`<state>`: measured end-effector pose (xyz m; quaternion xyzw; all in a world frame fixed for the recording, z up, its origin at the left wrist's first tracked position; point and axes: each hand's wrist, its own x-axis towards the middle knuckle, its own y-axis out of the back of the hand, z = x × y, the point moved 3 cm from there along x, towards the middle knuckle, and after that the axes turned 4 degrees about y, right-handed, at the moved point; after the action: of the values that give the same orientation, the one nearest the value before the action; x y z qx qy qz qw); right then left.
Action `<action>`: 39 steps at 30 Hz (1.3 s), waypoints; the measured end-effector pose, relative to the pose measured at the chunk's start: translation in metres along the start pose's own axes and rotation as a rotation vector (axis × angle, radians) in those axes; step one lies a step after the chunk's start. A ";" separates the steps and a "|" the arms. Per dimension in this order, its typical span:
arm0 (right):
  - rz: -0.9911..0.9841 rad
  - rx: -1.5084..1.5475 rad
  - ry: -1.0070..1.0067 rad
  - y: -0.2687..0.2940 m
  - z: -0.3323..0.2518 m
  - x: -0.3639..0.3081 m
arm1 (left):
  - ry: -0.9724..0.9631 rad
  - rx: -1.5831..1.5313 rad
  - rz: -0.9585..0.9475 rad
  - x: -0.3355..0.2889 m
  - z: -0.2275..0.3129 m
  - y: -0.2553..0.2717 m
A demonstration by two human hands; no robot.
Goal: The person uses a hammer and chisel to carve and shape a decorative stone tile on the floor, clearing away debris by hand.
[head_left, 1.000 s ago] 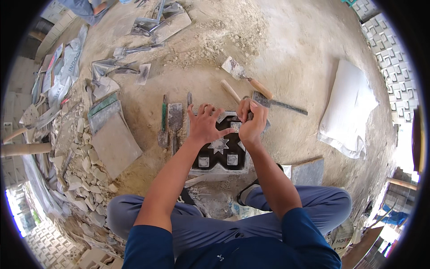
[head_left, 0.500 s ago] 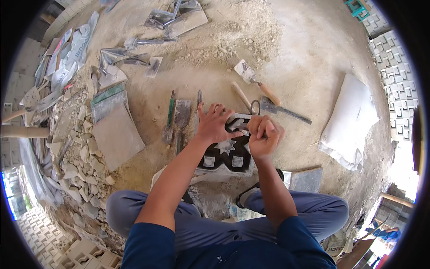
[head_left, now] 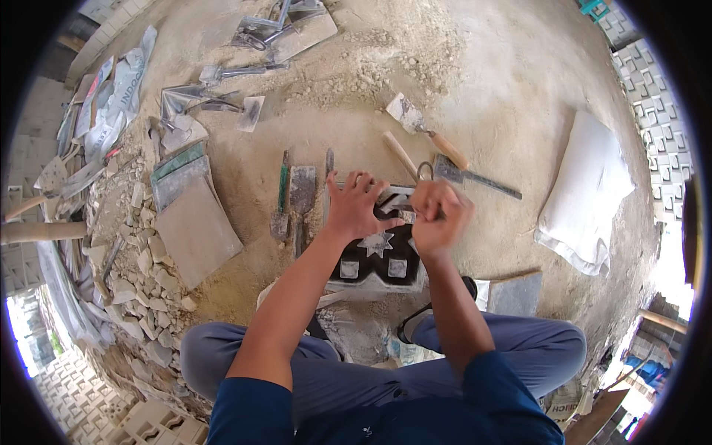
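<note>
Between my feet lies a pale block [head_left: 377,245] with a dark recessed pattern around a raised star and small squares. My left hand [head_left: 356,209] rests on its far left part, fingers spread and thumb reaching toward the middle. Over the far right part, my right hand [head_left: 441,217] is closed in a fist, a little blurred. What it grips is mostly hidden; a thin piece seems to show beside the fist toward the block. Just beyond that fist lie a metal ring [head_left: 425,170] and a wooden handle [head_left: 400,156].
A trowel [head_left: 429,132] and a flat dark tool [head_left: 475,176] lie beyond the block. Left of it are a green-edged tool [head_left: 282,194], a flat scraper [head_left: 302,189], stacked boards [head_left: 196,226] and rubble [head_left: 144,289]. A white sack [head_left: 586,196] lies right; metal forms [head_left: 285,31] lie far off.
My right fist has shifted slightly over the block's far right part and is more blurred now. My left hand stays on the block. The whole view has moved a little.
</note>
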<state>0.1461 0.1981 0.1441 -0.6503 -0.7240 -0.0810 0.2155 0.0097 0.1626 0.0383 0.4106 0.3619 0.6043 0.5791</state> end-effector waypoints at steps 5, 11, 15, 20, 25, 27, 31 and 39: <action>-0.095 0.102 -0.064 -0.005 0.000 -0.013 | -0.013 0.035 0.013 -0.015 0.010 -0.001; -0.156 0.140 0.088 0.009 0.003 -0.015 | -0.012 0.015 -0.101 -0.011 0.004 -0.005; -0.002 -0.103 0.152 0.003 -0.002 -0.007 | -0.063 0.003 -0.198 -0.011 -0.005 0.000; -0.066 0.209 -0.048 0.006 0.005 -0.007 | -0.148 0.019 -0.201 -0.010 -0.002 0.007; -0.053 0.280 -0.007 0.006 -0.016 -0.007 | -0.102 -0.018 -0.252 -0.013 -0.008 0.007; -0.006 0.184 0.040 0.004 -0.003 -0.013 | -0.126 -0.048 -0.193 -0.008 -0.004 0.009; -0.006 0.162 -0.073 0.001 0.005 -0.013 | -0.082 -0.021 -0.268 -0.013 -0.005 0.012; -0.062 0.228 -0.175 0.008 -0.002 0.002 | -0.143 0.073 -0.191 -0.017 -0.007 0.016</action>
<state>0.1544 0.1999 0.1454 -0.6036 -0.7642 0.0520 0.2212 -0.0032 0.1451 0.0490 0.4373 0.3789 0.5017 0.6430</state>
